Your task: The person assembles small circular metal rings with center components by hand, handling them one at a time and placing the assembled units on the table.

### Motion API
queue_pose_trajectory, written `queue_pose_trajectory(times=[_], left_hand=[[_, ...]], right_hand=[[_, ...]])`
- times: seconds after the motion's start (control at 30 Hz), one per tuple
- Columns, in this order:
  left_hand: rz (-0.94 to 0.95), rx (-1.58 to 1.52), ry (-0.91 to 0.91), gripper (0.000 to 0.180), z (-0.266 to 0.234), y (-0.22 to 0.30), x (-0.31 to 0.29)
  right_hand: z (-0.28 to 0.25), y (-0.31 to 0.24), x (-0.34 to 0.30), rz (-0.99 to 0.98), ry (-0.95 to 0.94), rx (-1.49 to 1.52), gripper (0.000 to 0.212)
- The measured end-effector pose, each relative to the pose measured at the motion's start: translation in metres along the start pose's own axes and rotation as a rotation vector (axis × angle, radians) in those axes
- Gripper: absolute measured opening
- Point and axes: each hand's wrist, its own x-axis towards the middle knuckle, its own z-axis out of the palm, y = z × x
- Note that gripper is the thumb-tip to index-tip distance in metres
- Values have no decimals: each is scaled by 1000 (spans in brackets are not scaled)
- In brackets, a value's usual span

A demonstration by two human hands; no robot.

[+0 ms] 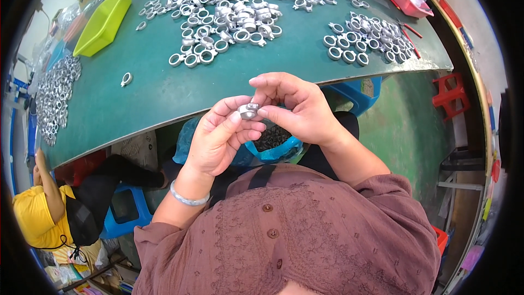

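Brown shirt (305, 240) fills the bottom, nearest the lens. Above it both hands meet w/ a small silver ring fitting (248, 111) between them, approx. centre frame, just below the green table (158, 90) edge. Left hand (221, 136) pinches it w/ thumb + fingertips; right hand (297, 109) closes on its 3 o'clock side. Long axis runs roughly 9-to-3; which end points where is too small to tell. Fingers hide most of it. Blue bag (273, 150) of dark bits at 6 o'clock, partly covered. Heap of like fittings (240, 5) at 12; green tray (103, 22) at 10.
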Motion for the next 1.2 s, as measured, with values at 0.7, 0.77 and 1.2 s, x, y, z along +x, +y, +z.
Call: queue_pose_trajectory(times=[0.7, 0.77, 1.2], left_hand=[[341, 325, -10, 48, 2, -6, 0], [368, 345, 4, 48, 4, -7, -1], [500, 673, -29, 55, -2, -8, -3]], right_hand=[[-1, 0, -8, -90, 40, -177, 32], [-3, -1, -9, -10, -1, -140, 35], [-12, -3, -2, -32, 7, -188, 28]])
